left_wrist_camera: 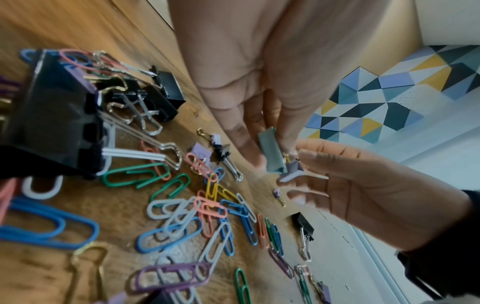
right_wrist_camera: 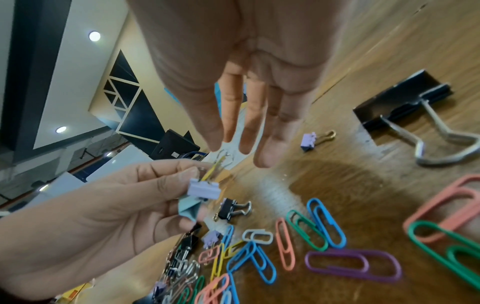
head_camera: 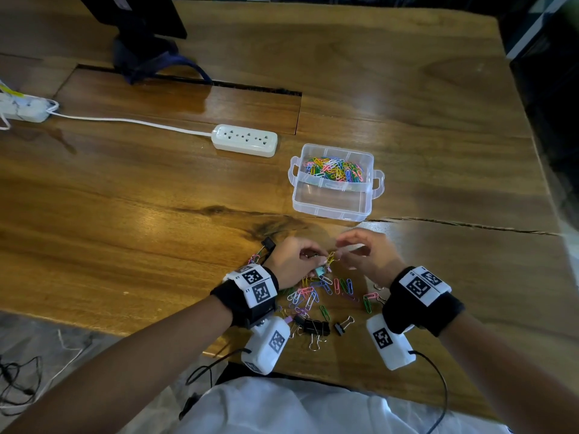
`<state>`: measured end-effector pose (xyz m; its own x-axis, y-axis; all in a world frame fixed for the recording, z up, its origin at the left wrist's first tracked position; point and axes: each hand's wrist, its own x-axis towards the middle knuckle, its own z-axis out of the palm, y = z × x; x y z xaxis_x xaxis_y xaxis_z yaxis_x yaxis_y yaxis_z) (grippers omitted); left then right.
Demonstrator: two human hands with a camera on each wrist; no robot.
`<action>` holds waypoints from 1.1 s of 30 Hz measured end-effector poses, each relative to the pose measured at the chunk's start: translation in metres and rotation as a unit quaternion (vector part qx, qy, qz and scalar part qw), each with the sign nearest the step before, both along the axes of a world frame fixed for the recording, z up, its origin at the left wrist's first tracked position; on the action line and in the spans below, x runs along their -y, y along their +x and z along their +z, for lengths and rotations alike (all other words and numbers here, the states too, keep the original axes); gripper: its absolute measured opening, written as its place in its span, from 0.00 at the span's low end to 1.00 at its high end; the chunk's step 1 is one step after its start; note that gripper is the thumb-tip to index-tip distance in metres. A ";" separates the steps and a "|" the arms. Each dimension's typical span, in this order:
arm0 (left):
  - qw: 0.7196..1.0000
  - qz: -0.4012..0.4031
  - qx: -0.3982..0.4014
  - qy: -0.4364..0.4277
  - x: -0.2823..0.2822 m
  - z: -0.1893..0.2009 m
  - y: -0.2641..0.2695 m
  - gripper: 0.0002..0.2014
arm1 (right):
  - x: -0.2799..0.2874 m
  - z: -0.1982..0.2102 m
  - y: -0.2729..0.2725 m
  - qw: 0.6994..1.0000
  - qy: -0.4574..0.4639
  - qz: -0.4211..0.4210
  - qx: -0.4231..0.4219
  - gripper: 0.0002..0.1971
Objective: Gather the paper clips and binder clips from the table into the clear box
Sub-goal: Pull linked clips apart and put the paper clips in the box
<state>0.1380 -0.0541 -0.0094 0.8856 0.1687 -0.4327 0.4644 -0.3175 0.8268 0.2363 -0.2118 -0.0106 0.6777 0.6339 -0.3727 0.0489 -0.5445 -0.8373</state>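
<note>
Two hands meet above the scattered clips in the head view: the left hand (head_camera: 293, 261) and the right hand (head_camera: 365, 250) work over a small tangle near the table (head_camera: 125, 189) edge, while the clear box (head_camera: 333, 183) stands well beyond them, its far compartment already holding coloured paper clips (head_camera: 333, 169) and its near one bare. More paper clips (head_camera: 316, 292) and black binder clips (head_camera: 316, 327) lie between the wrists.

From the left wrist, the left hand pinches a teal binder clip (left_wrist_camera: 271, 152), with a lilac binder clip (left_wrist_camera: 292, 170) hanging against it where the right hand's fingertips (left_wrist_camera: 309, 154) touch.

From the right wrist, the right hand's fingers (right_wrist_camera: 262, 123) hang straight and spread, apparently plucking at a yellow paper clip (right_wrist_camera: 211, 172) caught in the held clips.

The step seems to be untangling; next, the freed clips need carrying to the box.
</note>
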 end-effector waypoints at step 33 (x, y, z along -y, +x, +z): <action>0.987 -0.122 0.020 0.106 -0.006 0.005 0.002 0.04 | -0.007 0.009 -0.012 0.964 -0.206 0.166 0.041 0.08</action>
